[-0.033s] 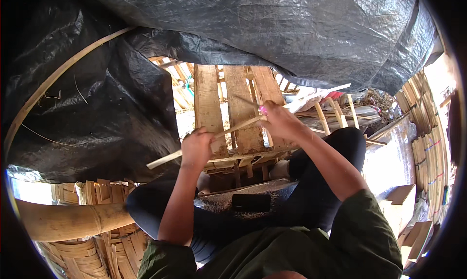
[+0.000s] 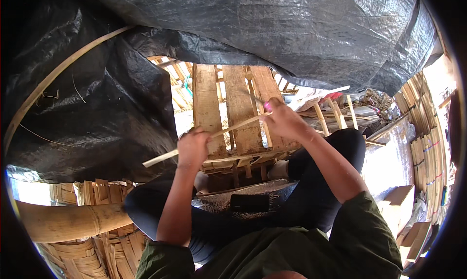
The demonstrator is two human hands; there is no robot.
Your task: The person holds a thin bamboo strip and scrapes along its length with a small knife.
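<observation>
A seated person holds a long, pale wooden strip (image 2: 238, 124) slanting above the slatted plank table (image 2: 206, 96), its lower end jutting past the table's left side. The left hand (image 2: 193, 147) is curled around the strip; the right hand (image 2: 283, 119), over the table's right plank, is closed on a thin, blurred tool (image 2: 267, 106), pink at the fist. Black sheeting (image 2: 272, 26) hangs beyond the table.

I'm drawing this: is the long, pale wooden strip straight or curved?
Nearly straight: the long, pale wooden strip runs from beyond the left hand to the right hand without any clear bend.
</observation>
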